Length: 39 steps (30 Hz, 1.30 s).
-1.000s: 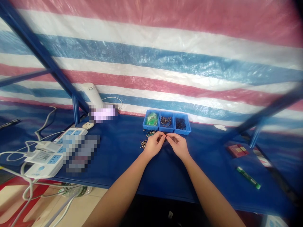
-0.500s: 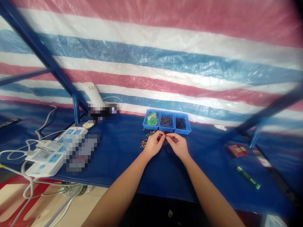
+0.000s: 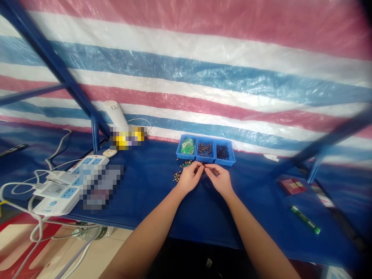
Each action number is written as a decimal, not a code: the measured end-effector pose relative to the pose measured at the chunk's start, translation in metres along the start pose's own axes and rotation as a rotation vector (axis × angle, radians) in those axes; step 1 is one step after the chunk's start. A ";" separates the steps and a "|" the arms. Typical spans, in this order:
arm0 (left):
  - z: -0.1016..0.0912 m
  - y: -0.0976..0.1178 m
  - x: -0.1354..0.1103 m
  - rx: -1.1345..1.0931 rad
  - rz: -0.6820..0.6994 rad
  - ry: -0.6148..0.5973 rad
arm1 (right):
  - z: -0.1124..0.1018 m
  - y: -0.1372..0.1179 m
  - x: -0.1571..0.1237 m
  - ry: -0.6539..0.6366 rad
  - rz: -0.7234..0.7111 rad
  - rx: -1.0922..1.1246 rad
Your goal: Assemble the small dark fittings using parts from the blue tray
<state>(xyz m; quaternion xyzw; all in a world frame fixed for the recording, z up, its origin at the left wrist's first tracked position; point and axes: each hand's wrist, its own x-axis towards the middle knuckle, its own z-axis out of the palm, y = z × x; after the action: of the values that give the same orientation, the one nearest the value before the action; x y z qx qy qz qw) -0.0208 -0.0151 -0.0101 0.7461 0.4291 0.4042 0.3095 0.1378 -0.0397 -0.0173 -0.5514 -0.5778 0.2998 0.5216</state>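
My left hand (image 3: 190,177) and my right hand (image 3: 220,178) meet fingertip to fingertip over the blue table cover (image 3: 162,201), both pinched on a tiny part too small to name. Just behind them stand three small blue bins in a row: the left bin (image 3: 186,147) holds green pieces, the middle bin (image 3: 205,148) brown parts, the right bin (image 3: 223,152) dark parts. A little heap of small metal parts (image 3: 178,174) lies on the cover beside my left hand.
White power strips (image 3: 62,186) with tangled cables sit at the left edge. A white device (image 3: 114,114) leans against the striped tarp behind. To the right lie a red box (image 3: 292,186) and a green pen (image 3: 305,219). Blue frame bars cross both sides.
Both hands have stayed together at the same spot, with only slight finger motion. The view has shifted a little.
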 end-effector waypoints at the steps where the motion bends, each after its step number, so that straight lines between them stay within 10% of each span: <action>1: 0.000 0.000 0.000 0.003 0.005 -0.002 | 0.000 0.000 0.000 -0.001 -0.008 -0.009; 39: 0.004 -0.008 -0.001 -0.034 0.013 0.043 | -0.011 0.004 0.010 -0.066 0.200 0.234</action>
<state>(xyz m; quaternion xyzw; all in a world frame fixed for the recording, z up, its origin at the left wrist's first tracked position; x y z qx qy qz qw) -0.0206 -0.0130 -0.0189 0.7346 0.4239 0.4296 0.3101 0.1507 -0.0316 -0.0152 -0.5315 -0.4981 0.4336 0.5304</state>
